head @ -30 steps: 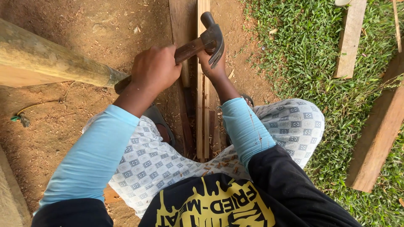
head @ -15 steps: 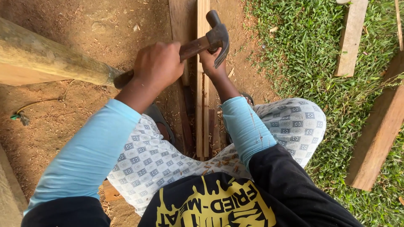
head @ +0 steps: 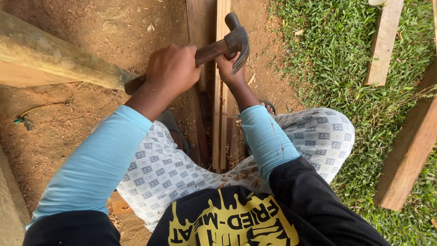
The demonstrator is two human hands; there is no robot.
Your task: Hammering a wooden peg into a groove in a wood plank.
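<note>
- Left hand [head: 172,68]: grip clamped around the brown handle of a claw hammer [head: 227,43]. The hammer head sits at about 1 o'clock from this hand, claw pointing down toward the person.
- Right hand [head: 229,67]: directly under the hammer head, fingers drawn in against the thin wooden strips [head: 222,100]. Most of the hand is hidden by the hammer; whether the grip pinches a nail or only steadies the wood, I cannot tell.
- Wooden strips: several narrow pale slats lying side by side on the dirt ground [head: 91,114], running from 12 o'clock to 6 o'clock between the person's knees, beside a darker board [head: 199,18].
- Progress, as a judgement: the hammer head is just above the strips, not resting on them, so the work looks to be in the middle of striking. No nail head can be made out, so what is finished cannot be confirmed.
- Surroundings: a thick pole [head: 54,59] at 10 o'clock; grass [head: 337,54] with loose planks [head: 409,146] at 3 o'clock.
</note>
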